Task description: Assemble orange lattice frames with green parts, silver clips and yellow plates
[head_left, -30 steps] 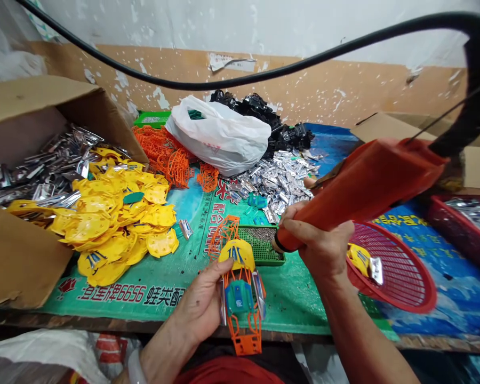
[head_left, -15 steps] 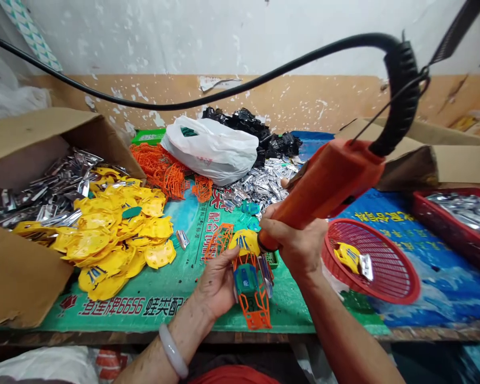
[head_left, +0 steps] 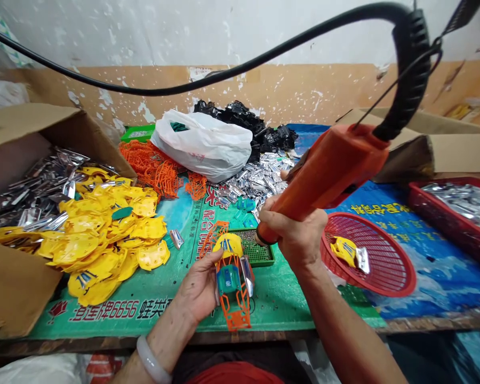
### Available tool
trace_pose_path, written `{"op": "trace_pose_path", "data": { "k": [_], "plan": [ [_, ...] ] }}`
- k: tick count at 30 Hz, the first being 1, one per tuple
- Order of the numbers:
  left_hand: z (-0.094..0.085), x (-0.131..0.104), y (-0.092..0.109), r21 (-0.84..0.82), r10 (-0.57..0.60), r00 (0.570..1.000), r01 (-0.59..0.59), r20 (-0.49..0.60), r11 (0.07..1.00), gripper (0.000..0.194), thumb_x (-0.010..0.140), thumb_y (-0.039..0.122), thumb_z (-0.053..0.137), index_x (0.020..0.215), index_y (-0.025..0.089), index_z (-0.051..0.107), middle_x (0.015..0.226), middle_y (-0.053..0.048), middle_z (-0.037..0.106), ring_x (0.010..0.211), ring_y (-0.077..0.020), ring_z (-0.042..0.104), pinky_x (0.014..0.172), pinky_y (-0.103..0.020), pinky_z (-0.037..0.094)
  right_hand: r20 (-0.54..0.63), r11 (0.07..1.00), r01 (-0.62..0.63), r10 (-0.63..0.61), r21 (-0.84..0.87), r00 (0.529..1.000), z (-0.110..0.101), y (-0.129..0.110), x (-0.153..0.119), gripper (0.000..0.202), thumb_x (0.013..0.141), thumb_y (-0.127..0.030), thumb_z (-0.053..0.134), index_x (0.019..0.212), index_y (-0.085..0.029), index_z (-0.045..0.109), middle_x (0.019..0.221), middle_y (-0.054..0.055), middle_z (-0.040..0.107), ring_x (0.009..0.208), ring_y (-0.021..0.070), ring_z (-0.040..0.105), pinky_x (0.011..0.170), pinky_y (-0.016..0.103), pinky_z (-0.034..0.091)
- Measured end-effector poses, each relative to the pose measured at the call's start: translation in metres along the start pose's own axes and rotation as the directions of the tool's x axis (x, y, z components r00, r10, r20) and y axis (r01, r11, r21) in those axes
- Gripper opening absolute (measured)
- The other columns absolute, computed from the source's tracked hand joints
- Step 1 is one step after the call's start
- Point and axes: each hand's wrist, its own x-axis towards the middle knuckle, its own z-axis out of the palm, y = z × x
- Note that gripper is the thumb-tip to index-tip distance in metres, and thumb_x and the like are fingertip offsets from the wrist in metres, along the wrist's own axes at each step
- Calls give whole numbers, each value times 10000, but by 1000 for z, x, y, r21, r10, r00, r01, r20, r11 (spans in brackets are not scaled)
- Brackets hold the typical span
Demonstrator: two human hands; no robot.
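Toy and tool by the tray
Left hand grips toy, right hand grips tool; a bump could spill the tray.

Held assembly in glossy plastic

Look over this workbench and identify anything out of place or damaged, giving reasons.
One dark green piece sits on the yellow plastic parts, its colour unlike theirs. One silvery part lies alone beside that pile. Behind, the wall looks damaged: its paint is flaking in patches.
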Motion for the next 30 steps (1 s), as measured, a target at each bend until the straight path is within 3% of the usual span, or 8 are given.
{"op": "trace_pose_path", "data": {
  "k": [7, 14, 19, 30],
  "plan": [
    [-1, -21, -4, 159, 73, 985, -47, -158, 986, 153, 803, 138, 604, 928, 73, 664, 708, -94, 724, 562, -180, 670, 581, -297, 567, 2, 998, -14, 14, 64, 1000, -4, 10, 1, 171, 583, -204, 775, 547, -244, 612, 592, -33, 584, 505, 124, 518, 464, 298, 444],
    [-22, -37, -23, 332, 93, 987, -45, -130, 942, 188, 706, 260, 747, 788, 111, 667, 595, -20, 643, 458, -100, 554, 439, -189, 449, 9, 1000, -28, 28, 4, 1000, -13, 18, -3, 120, 584, -179, 765, 581, -192, 646, 574, -23, 596, 514, 126, 535, 475, 287, 444],
    [-25, -37, -31, 335, 45, 993, -6, -108, 942, 255, 686, 301, 752, 825, 107, 661, 651, -62, 678, 505, -126, 589, 469, -204, 447, -17, 998, -38, 37, -44, 999, -17, 25, -3, 120, 561, -191, 776, 606, -176, 666, 566, -28, 605, 500, 123, 537, 467, 277, 452],
    [-25, -35, -29, 317, 9, 996, 20, -92, 948, 217, 727, 274, 716, 848, 102, 663, 701, -75, 687, 538, -124, 597, 495, -202, 456, -30, 987, -52, 48, -151, 998, -19, 29, -5, 127, 545, -177, 779, 613, -186, 672, 573, -30, 624, 509, 135, 556, 481, 281, 466]
  ]
}}
